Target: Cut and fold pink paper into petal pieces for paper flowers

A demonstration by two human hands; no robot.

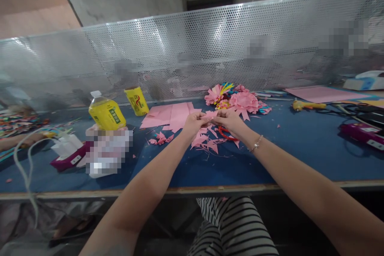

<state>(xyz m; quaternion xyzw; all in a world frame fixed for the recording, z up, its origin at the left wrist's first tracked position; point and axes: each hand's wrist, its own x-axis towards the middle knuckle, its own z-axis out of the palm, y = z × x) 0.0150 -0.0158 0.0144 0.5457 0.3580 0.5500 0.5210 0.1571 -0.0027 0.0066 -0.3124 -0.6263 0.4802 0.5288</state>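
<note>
Holding a small piece of pink paper (211, 116), pinched from both sides: left fingers (201, 115) gripping one end, right fingers (221, 117) gripping the other, tips pretty close together. Can't make out the exact folds, too small and kinda blurry.

Just below the fingers, on the blue desk (192, 172), a proper mess of pink scraps (207, 142), skinny offcuts included. Also a red looped thing (223, 132) near the right fingers, partly hidden, so can't tell much about it. Left of the fingers, overlapping pink sheets (168, 114), plus a little clump of pink cutouts (161, 138) a bit nearer. Beyond the right fingers, a heap of pink paper flowers (244, 101) with some yellow and blue mixed in.

Further out left of the fingers: bottle of yellow liquid (102, 112), tilted yellow box (136, 101) just beside it, and closer in, a purple power strip (72, 160) with white plugs (68, 145). Well off to the right of the fingers: yellow glue gun (306, 106), big pink sheet (321, 94) behind that, and another purple power strip (360, 133). Straight past the fingers, behind everything, a perforated metal screen (168, 40).
</note>
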